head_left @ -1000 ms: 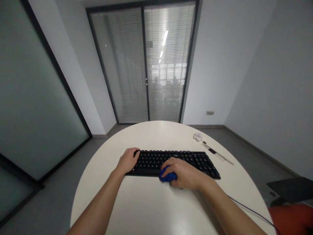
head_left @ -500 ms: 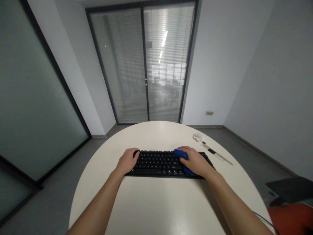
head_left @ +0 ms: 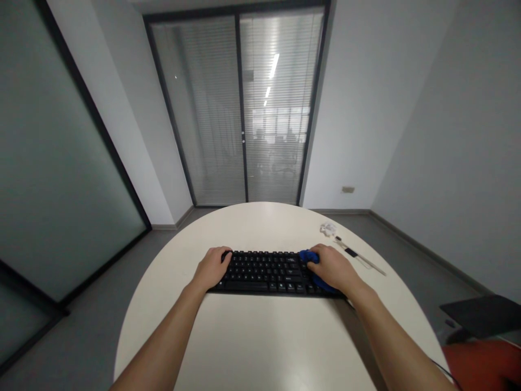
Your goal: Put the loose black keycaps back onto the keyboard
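A black keyboard [head_left: 264,271] lies flat on the round white table [head_left: 252,336], its keys facing up. My left hand [head_left: 211,267] grips the keyboard's left end, thumb on top at the upper left corner and the other fingers out of sight at the edge. Under my right hand [head_left: 334,269] is a blue cloth [head_left: 309,256], pressed against the keys at the keyboard's right part. The cloth shows beyond the fingers and below the palm; the hand covers the rest of it.
To the right on the table lie a toothbrush [head_left: 368,262] with a dark band, and a crumpled clear-white bit [head_left: 328,229] behind it. A cable [head_left: 445,372] runs over the right table edge. A red and black chair [head_left: 480,353] stands at the lower right.
My right hand and the blue cloth have slid a little to the right across the keyboard. My left hand has stayed in place on the left end.
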`<act>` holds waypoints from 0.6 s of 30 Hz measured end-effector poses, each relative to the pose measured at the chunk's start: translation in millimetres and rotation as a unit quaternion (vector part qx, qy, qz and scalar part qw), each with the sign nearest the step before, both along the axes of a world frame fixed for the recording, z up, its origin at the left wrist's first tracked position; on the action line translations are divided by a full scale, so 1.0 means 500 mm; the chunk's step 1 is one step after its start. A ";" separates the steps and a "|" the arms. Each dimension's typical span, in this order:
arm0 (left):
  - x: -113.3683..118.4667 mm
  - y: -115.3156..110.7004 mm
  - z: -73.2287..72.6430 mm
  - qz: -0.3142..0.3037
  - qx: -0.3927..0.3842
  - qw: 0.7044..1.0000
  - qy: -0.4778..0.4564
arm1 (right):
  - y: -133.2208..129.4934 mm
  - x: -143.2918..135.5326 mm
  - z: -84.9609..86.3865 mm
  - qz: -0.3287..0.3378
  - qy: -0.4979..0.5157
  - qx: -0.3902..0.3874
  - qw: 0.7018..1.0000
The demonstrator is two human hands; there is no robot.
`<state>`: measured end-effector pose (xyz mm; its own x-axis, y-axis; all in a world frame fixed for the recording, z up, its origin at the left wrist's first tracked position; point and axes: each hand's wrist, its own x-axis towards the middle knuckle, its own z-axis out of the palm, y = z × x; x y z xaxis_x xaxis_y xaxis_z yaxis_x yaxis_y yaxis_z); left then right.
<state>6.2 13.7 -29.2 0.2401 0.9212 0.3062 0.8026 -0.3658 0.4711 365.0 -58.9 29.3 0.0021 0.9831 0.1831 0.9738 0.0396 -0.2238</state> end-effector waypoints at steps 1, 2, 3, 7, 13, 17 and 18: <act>0.001 -0.002 0.003 0.000 0.001 1.000 0.001 | -0.002 -0.002 0.002 -0.008 -0.010 -0.004 1.000; 0.002 -0.004 0.005 0.000 0.002 1.000 0.003 | -0.003 -0.004 0.003 -0.010 -0.015 -0.007 1.000; 0.003 -0.006 0.008 -0.001 0.004 1.000 0.006 | -0.003 -0.005 0.003 -0.004 -0.015 -0.007 1.000; 0.004 -0.009 0.012 0.003 0.014 1.000 0.021 | 0.001 -0.002 -0.004 0.059 0.028 0.012 0.998; -0.019 -0.001 0.014 0.011 0.009 1.000 0.028 | 0.007 -0.009 -0.014 0.123 0.044 0.029 0.991; -0.026 -0.003 0.026 0.036 0.041 0.995 0.078 | 0.007 -0.019 -0.020 0.142 0.047 0.034 0.988; -0.021 -0.006 0.029 0.047 0.055 0.993 0.088 | 0.007 -0.021 -0.021 0.143 0.046 0.036 0.988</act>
<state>-4.4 10.6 -14.9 0.2131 0.9054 0.3672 0.9025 -0.3265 0.2811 354.6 -55.3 18.8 -0.2533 0.9304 0.2650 0.8963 0.3288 -0.2974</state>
